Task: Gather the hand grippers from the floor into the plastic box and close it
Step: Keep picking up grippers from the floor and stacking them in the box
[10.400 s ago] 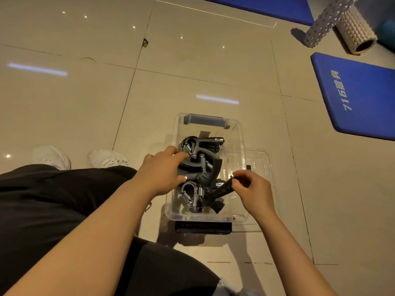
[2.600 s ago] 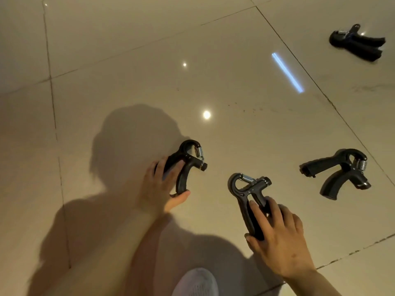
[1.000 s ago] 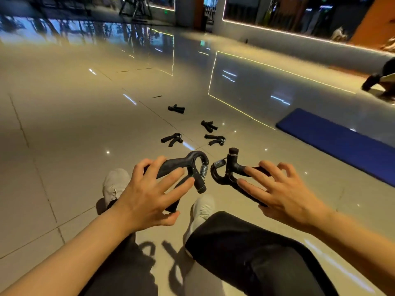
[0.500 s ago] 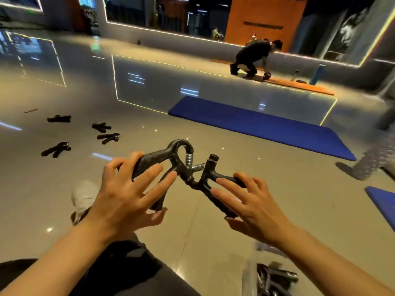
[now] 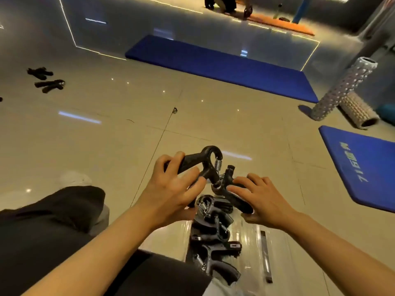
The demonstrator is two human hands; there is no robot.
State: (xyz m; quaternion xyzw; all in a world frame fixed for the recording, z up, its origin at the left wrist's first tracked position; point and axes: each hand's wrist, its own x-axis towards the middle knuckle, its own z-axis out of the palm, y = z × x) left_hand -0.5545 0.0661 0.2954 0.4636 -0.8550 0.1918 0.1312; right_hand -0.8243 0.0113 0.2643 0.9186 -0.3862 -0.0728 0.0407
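Observation:
My left hand [image 5: 171, 195] grips a black hand gripper [image 5: 205, 161] by its handles, its loop and spring pointing up. My right hand [image 5: 260, 199] holds a second black hand gripper [image 5: 229, 189]; the two grippers touch at their heads. Both hover just above the clear plastic box [image 5: 248, 238], which lies on the floor below my hands and holds several black hand grippers [image 5: 215, 242]. The box's clear lid with a dark latch [image 5: 266, 257] lies at its right side. Two more hand grippers [image 5: 50, 85] [image 5: 39, 72] lie on the floor far left.
My black-trousered legs and a white shoe [image 5: 74, 178] fill the lower left. A long blue mat [image 5: 224, 65] lies ahead, another blue mat [image 5: 363, 167] at the right. Two foam rollers [image 5: 344, 90] stand at the far right. A person crouches at the far top.
My view has swung right and down; both hands carried their hand grippers over to the plastic box, which has come fully into view beneath them.

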